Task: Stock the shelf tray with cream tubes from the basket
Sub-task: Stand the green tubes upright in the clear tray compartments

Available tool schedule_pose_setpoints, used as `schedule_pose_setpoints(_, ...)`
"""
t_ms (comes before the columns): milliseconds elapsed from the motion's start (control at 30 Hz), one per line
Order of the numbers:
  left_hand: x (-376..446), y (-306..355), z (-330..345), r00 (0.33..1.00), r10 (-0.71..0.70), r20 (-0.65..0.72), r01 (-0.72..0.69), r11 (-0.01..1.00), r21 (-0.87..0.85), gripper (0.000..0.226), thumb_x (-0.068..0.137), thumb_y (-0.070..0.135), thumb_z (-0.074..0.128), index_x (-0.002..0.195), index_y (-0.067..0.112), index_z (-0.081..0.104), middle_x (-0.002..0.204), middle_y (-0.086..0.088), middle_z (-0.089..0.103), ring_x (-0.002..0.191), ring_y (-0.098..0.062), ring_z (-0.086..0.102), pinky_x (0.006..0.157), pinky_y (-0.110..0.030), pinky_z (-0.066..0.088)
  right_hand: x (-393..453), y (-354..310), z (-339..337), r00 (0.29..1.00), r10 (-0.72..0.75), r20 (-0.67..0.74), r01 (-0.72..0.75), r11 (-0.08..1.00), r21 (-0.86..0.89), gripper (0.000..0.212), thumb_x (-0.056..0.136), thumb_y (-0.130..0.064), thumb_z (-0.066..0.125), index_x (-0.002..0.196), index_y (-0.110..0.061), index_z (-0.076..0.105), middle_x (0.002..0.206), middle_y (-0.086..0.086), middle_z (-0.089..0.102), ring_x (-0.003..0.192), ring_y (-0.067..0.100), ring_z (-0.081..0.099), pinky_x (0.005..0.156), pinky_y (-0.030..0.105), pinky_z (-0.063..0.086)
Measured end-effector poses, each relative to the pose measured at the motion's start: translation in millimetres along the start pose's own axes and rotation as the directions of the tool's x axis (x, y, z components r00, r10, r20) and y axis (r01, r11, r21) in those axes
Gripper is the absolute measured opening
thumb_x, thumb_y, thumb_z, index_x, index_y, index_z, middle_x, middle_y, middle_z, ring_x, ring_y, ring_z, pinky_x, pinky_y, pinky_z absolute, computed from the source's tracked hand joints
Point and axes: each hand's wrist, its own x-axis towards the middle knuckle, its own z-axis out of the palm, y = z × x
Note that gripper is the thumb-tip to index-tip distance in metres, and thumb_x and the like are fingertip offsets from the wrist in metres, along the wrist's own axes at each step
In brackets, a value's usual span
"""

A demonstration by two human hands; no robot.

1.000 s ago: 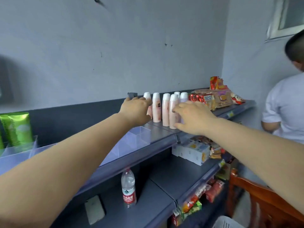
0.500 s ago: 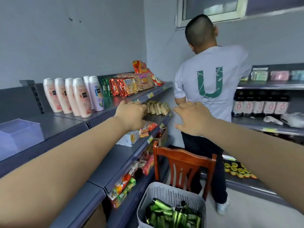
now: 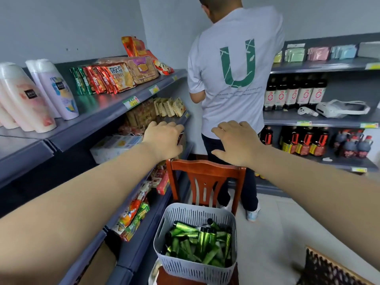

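Nearest, a grey slotted basket [image 3: 195, 262] sits on a wooden chair [image 3: 205, 177], low in the middle of the aisle. It is heaped with green tubes [image 3: 197, 243], black caps pointing every way; all of them lie inside it and neither hand touches them. A dark woven thing [image 3: 327, 270] pokes in at the bottom right corner; what it is I cannot tell.

Above the basket both bare arms reach forward. The left hand [image 3: 163, 140] hangs palm down in front of the left shelves, fingers loosely bent, holding nothing. The right hand [image 3: 236, 142] is level with it, just above the chair's back, fingers spread and relaxed, also holding nothing. The two hands are apart, with the chair back showing below the gap.

On the left run grey shelves [image 3: 115, 108]. The top one carries pale bottles [image 3: 24, 97] standing close together, then a row of red and green snack packs [image 3: 102, 79] and a bag of biscuits [image 3: 141, 68]. Lower shelves hold boxes [image 3: 112, 146] and more bright packets [image 3: 133, 219].

Beyond the chair stands a person in a white T-shirt [image 3: 236, 68] with a big green U on the back, facing the corner. To the right, the far shelves [image 3: 318, 120] carry dark sauce bottles [image 3: 296, 93], pastel packs on top and a white headset [image 3: 341, 109].
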Motion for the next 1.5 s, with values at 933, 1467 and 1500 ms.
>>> schedule_pose_setpoints(933,-8,77,453,0.701,0.362,0.615,-0.181,0.924,-0.337,0.057,0.090,0.041,0.050,0.142,0.024,0.035,0.141,0.000,0.045,0.127,-0.024,0.043,0.102,-0.040,0.034,-16,-98,430,0.679,0.161,0.716,-0.458,0.855,0.243,0.065,0.091,-0.049,0.048,0.145,-0.021,0.027,0.149,0.003,0.032,0.138,0.025,0.029,0.111,0.043,0.026)
schedule_pose_setpoints(1467,-44,106,587,0.491,0.483,0.725,-0.184,0.871,-0.456,0.028,0.088,0.031,0.057,0.114,0.020,0.054,0.115,-0.002,0.057,0.100,-0.023,0.056,0.071,-0.029,0.039,-55,-127,558,0.444,0.310,0.841,-0.775,0.605,0.185,0.060,0.087,-0.029,0.064,0.136,-0.006,0.037,0.138,0.013,0.041,0.122,0.030,0.046,0.099,0.035,0.040)
schedule_pose_setpoints(1500,-45,103,589,0.468,0.501,0.728,-0.185,0.861,-0.474,0.029,0.088,0.026,0.058,0.116,0.019,0.054,0.117,-0.003,0.057,0.102,-0.024,0.055,0.072,-0.029,0.041,-53,-128,559,0.427,0.339,0.839,-0.810,0.555,0.188,0.061,0.087,-0.027,0.065,0.136,-0.005,0.037,0.138,0.014,0.041,0.122,0.030,0.046,0.099,0.033,0.040)
